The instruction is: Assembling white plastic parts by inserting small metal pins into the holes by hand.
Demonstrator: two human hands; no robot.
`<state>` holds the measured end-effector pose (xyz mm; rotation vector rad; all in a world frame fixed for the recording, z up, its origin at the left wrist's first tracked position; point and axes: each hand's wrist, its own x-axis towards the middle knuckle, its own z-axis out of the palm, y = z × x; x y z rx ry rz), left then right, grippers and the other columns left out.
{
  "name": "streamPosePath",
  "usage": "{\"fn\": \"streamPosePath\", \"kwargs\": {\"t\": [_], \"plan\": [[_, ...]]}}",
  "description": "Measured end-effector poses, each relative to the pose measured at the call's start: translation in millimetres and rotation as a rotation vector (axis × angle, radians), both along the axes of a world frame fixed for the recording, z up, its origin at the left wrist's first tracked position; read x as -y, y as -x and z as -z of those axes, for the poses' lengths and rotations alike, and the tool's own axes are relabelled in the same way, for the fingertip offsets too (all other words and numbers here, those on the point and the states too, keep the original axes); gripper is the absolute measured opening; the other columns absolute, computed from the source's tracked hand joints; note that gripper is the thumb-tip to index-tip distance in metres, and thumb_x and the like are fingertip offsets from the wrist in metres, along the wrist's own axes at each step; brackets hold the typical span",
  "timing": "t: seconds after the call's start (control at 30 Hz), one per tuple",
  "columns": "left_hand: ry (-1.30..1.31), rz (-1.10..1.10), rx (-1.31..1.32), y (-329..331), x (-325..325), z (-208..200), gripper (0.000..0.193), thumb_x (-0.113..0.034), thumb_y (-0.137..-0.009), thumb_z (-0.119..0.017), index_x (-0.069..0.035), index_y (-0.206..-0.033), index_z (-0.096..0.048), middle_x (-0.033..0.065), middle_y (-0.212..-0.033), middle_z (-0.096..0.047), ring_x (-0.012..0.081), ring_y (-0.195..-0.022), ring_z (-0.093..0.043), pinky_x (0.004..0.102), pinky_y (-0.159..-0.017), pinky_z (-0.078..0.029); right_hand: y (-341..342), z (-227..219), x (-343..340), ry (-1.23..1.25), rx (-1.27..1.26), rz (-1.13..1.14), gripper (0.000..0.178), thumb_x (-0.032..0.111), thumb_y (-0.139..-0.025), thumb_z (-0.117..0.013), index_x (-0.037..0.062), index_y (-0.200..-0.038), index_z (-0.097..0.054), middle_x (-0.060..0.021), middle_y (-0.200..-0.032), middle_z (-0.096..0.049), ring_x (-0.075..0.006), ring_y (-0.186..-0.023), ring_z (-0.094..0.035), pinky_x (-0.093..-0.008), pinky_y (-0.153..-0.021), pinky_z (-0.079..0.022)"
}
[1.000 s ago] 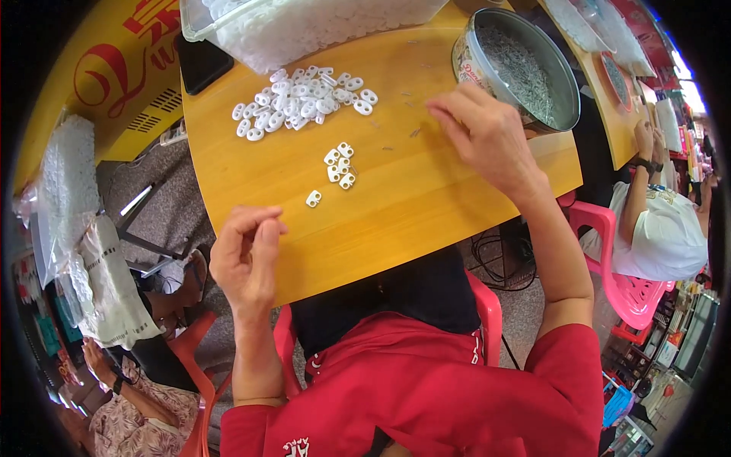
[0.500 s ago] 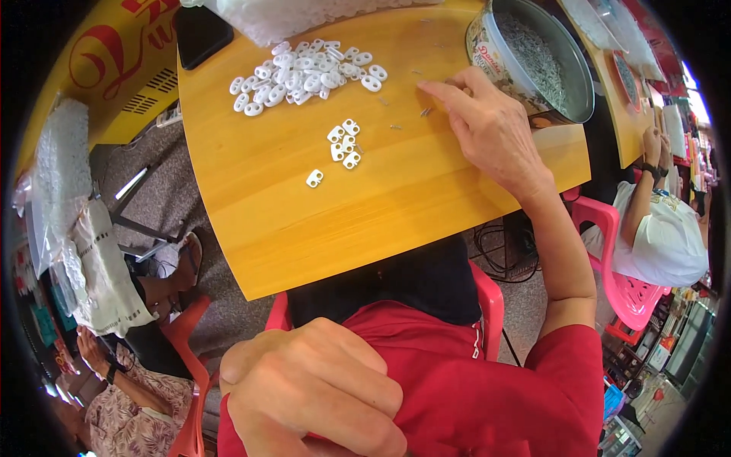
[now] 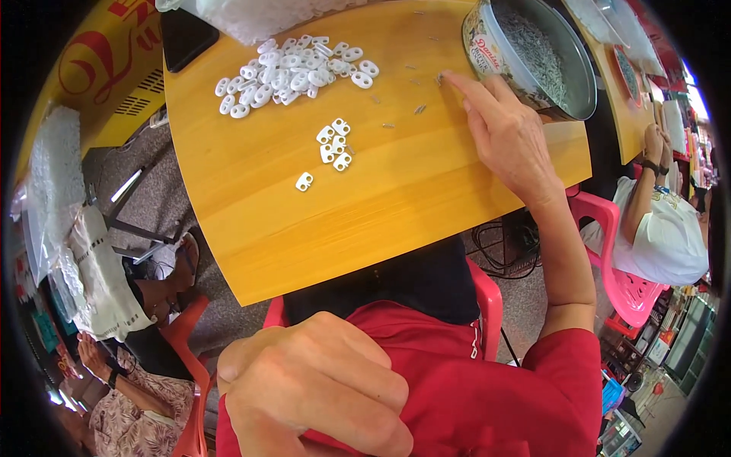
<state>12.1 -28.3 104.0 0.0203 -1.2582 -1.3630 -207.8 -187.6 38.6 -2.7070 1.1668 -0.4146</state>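
On the right of the yellow wooden table, my right hand (image 3: 509,129) has its index finger stretched out, the tip at a small metal spring-like piece (image 3: 439,78). Its other fingers bend under the palm, and the thumb is partly hidden. Low in front of my body, my left hand (image 3: 312,385) is closed with its back showing; whatever lies inside it is hidden. Several flat white plastic pieces with holes (image 3: 333,143) lie mid-table. A pile of white oval two-holed pieces (image 3: 293,72) lies beyond them. More tiny metal pieces (image 3: 419,109) are scattered beside my right hand.
A round tin (image 3: 487,49) full of small metal pieces stands at the far right. A dark phone-like slab (image 3: 186,38) and a clear bag of white pieces (image 3: 266,15) lie at the back. People sit on both sides, one by a pink chair (image 3: 601,221).
My right hand has shifted right across the table, its index fingertip now at a metal piece nearer the tin. My left hand stays closed. The table view has drifted slightly left.
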Motion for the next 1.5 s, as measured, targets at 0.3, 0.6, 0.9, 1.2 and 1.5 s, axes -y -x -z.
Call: {"fn": "streamPosePath", "kwargs": {"t": [0.3, 0.6, 0.9, 1.2, 1.5], "plan": [[0.145, -0.078, 0.016, -8, 2, 31, 0.011, -0.013, -0.095, -0.063, -0.017, -0.102, -0.071, 0.0125, -0.076, -0.070, 0.0159, -0.051, -0.060, 0.0238, -0.042, -0.044, 9, 4, -5, 0.030, 0.010, -0.064, 0.040, -0.003, -0.084, -0.059, 0.0112, -0.122, -0.064, -0.0112, -0.095, -0.060, -0.0305, -0.078, -0.063, -0.0386, -0.068, -0.052], [-0.185, -0.410, 0.472, -12, -6, 52, 0.033, -0.010, -0.079, -0.066, 0.003, -0.109, -0.070, 0.0111, -0.072, -0.065, 0.0209, -0.059, -0.063, 0.0305, -0.053, -0.049, 10, 10, -3, 0.094, 0.146, -0.064, 0.020, 0.005, -0.089, -0.065, 0.0058, -0.109, -0.069, -0.0102, -0.098, -0.063, -0.0274, -0.077, -0.065, -0.0354, -0.065, -0.053], [-0.190, -0.505, 0.693, -17, -8, 63, 0.032, -0.008, -0.079, -0.067, -0.001, -0.111, -0.070, 0.0076, -0.070, -0.063, 0.0191, -0.060, -0.061, 0.0293, -0.052, -0.046, -6, 17, 6, 0.082, 0.230, 0.015, 0.012, 0.008, -0.088, -0.069, 0.0031, -0.099, -0.070, -0.0090, -0.091, -0.065, -0.0270, -0.075, -0.065, -0.0342, -0.065, -0.052], [-0.190, -0.501, 0.716, -18, -7, 68, 0.032, -0.005, -0.080, -0.066, -0.002, -0.112, -0.069, 0.0077, -0.071, -0.064, 0.0184, -0.059, -0.061, 0.0290, -0.052, -0.045, -13, 21, 7, 0.123, 0.254, -0.018, 0.012, 0.008, -0.084, -0.072, 0.0032, -0.094, -0.070, -0.0078, -0.087, -0.064, -0.0269, -0.074, -0.065, -0.0346, -0.064, -0.052], [-0.198, -0.501, 0.723, -17, -8, 68, 0.033, -0.004, -0.079, -0.066, -0.002, -0.112, -0.069, 0.0070, -0.071, -0.064, 0.0177, -0.059, -0.059, 0.0281, -0.052, -0.044, -15, 23, 12, 0.094, 0.225, -0.038, 0.009, 0.004, -0.085, -0.069, 0.0018, -0.091, -0.063, -0.0091, -0.089, -0.063, -0.0279, -0.072, -0.064, -0.0349, -0.062, -0.052]]}}
